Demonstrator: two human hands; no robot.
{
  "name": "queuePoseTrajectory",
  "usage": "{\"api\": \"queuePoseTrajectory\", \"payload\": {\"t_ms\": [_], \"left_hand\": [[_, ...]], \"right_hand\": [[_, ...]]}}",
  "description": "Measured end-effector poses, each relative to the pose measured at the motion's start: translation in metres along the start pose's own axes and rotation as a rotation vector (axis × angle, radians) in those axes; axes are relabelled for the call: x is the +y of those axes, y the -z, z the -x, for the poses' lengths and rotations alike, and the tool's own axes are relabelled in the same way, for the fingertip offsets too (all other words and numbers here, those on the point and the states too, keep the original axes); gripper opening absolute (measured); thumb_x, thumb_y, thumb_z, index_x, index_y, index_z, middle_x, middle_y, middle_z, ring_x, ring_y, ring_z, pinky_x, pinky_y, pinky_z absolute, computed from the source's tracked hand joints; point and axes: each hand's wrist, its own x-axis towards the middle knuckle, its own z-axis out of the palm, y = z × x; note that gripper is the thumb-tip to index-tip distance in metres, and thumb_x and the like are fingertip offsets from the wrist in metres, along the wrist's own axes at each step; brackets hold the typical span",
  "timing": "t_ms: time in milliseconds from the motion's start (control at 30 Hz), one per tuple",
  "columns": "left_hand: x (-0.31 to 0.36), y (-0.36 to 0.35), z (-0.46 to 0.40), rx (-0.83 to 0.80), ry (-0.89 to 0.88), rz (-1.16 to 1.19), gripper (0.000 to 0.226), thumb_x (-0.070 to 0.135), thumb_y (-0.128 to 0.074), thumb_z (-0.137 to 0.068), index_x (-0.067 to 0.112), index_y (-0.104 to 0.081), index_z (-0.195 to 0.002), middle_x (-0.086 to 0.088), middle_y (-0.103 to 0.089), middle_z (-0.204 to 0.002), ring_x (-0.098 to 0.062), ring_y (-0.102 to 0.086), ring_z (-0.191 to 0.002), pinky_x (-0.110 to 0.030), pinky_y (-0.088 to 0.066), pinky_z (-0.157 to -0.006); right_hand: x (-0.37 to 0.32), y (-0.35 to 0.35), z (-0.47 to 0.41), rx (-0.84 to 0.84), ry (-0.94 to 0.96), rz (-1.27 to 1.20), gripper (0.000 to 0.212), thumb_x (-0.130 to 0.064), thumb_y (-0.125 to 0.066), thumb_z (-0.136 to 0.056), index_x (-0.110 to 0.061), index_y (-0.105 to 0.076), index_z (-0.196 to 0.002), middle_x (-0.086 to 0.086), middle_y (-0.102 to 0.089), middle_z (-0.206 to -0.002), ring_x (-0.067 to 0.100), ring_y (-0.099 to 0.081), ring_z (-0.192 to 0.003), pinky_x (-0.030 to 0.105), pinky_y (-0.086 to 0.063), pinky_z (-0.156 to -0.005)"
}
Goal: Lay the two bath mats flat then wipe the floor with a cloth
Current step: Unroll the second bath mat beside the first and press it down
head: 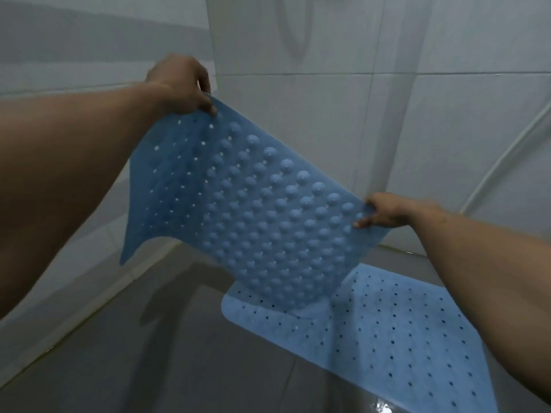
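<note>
Held up in the air between both hands: a blue bath mat (262, 210), suction-cup side toward the camera, hanging in a slant from upper left to lower right; gripped at its upper corner by the left hand (182, 84), fingers (205, 104) curled and clamped on the edge; pinched at its far right edge by the right hand (387, 211), thumb and fingers (362, 223) closed on the rim; left lower corner drooped free beside the left forearm; bottom edge hung just over, perhaps touching, the second mat (387, 323); impossible to tell which. Second mat, lighter blue and dotted with small holes, lay flat on the grey floor (149, 353) at lower right, partly under the right forearm; wet shine on the floor near its lower end. White tiled walls (328, 114) behind; a thin white hose (507, 153) curved down the wall at right.
</note>
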Motion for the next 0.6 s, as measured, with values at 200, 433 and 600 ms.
{"api": "queuePoseTrajectory", "payload": {"t_ms": [200, 433, 600], "left_hand": [[-0.064, -0.016, 0.016, -0.018, 0.028, -0.026, 0.034, 0.032, -0.089, -0.064, 0.015, -0.071, -0.087, -0.013, -0.067, -0.098, -0.032, -0.058, -0.092, -0.038, -0.048, -0.079], [-0.099, -0.017, 0.026, -0.077, -0.019, 0.031, 0.031, 0.033, -0.088, -0.065, 0.019, -0.069, -0.085, -0.011, -0.063, -0.098, -0.034, -0.059, -0.098, -0.035, -0.045, -0.077], [-0.090, -0.032, 0.037, -0.179, -0.112, 0.120, 0.030, 0.029, -0.088, -0.067, 0.016, -0.070, -0.087, -0.011, -0.064, -0.095, -0.029, -0.058, -0.086, -0.034, -0.049, -0.077]], "right_hand": [[-0.043, -0.024, 0.010, 0.138, -0.016, 0.058, 0.048, -0.047, -0.065, -0.090, -0.018, -0.057, -0.128, 0.013, -0.061, -0.133, 0.032, -0.058, -0.119, 0.039, -0.045, -0.097], [-0.100, 0.016, 0.044, 0.360, -0.105, 0.169, 0.048, -0.052, -0.067, -0.087, -0.016, -0.059, -0.120, 0.019, -0.064, -0.119, 0.036, -0.060, -0.109, 0.043, -0.049, -0.090], [-0.121, 0.037, 0.077, 0.330, -0.189, 0.243, 0.059, -0.054, -0.070, -0.084, -0.020, -0.059, -0.131, 0.017, -0.062, -0.128, 0.035, -0.057, -0.119, 0.041, -0.047, -0.096]]}}
